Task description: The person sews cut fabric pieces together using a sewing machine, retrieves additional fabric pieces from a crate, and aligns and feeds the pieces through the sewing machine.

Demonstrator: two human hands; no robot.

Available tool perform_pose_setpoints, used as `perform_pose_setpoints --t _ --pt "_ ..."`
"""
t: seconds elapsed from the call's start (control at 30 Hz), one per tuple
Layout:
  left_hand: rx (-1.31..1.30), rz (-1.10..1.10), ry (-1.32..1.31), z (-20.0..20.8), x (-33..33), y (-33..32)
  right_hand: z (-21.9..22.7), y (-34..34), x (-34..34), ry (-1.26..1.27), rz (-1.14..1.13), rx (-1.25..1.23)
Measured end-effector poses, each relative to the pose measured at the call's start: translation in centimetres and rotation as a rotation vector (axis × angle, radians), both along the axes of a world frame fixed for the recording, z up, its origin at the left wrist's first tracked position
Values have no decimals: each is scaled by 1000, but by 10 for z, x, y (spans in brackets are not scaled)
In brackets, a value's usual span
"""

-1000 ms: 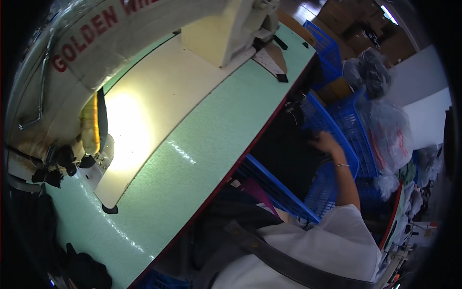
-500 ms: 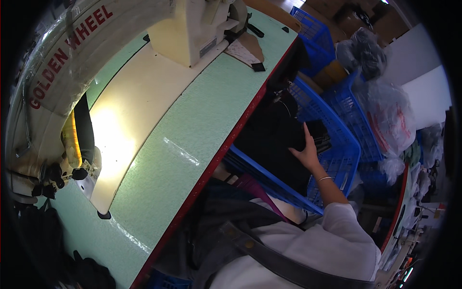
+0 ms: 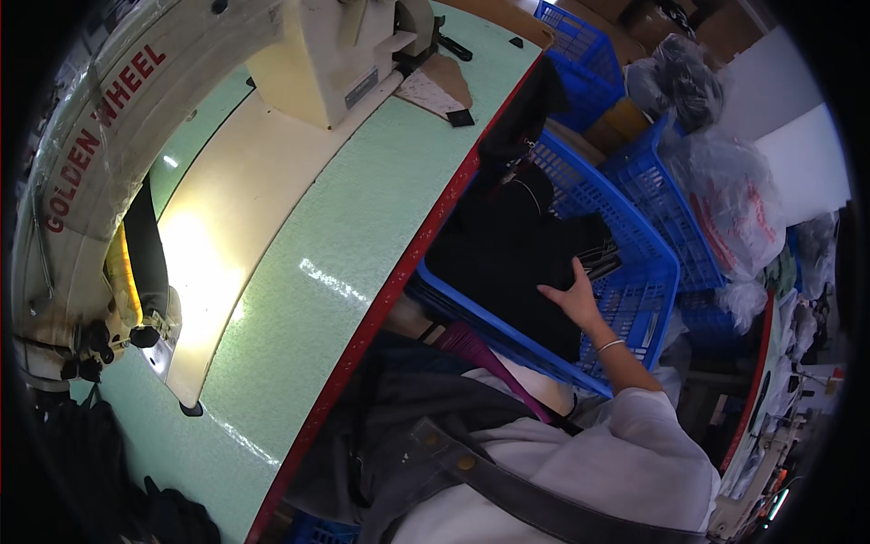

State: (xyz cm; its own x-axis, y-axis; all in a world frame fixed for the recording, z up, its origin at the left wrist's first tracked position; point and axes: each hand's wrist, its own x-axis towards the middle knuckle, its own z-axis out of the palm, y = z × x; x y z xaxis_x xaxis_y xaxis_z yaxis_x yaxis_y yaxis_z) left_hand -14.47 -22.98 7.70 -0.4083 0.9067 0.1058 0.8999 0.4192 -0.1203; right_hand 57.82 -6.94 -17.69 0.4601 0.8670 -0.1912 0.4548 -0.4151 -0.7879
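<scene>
My right hand (image 3: pixel 575 298) reaches into a blue plastic basket (image 3: pixel 666 265) at the right of the sewing table. Its thumb and forefinger are spread wide apart, resting against black fabric (image 3: pixel 507 263) heaped in the basket. The other fingers are partly hidden. Just beyond the fingertips lies a small stack of black pieces (image 3: pixel 598 259) with pale lines along its edges. A thin bracelet (image 3: pixel 612 344) circles the wrist below a white sleeve. My left hand is out of view.
A long-arm sewing machine (image 3: pixel 104 136) with a lit cream bed (image 3: pixel 245 195) stands on a green table (image 3: pixel 317 263) with a red edge. More blue baskets (image 3: pixel 580 68) and clear plastic bags (image 3: pixel 729 199) are at the right. Dark cloth (image 3: pixel 77 462) lies lower left.
My forefinger, stretched upward earlier, now shows shorter beside the stack of black pieces. The top black piece has shifted and spreads further over the pile. The view has moved slightly.
</scene>
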Motion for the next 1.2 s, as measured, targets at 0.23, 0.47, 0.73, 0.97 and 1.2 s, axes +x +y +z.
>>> perform_pose_setpoints --t 0.23,0.47,0.73,0.97,1.2 --pt "-2 -42 49 11 16 6 -7 -27 -11 475 -71 -89" --pt "230 -108 94 18 51 44 -25 -13 14 332 76 -219" --pt "370 -626 -101 45 135 105 198 10 51 -741 639 -246" --pt "420 -1126 -53 29 250 148 303 71 -32 222 625 344" --pt "542 -762 -42 36 277 164 319 153 -201 18 1517 524"
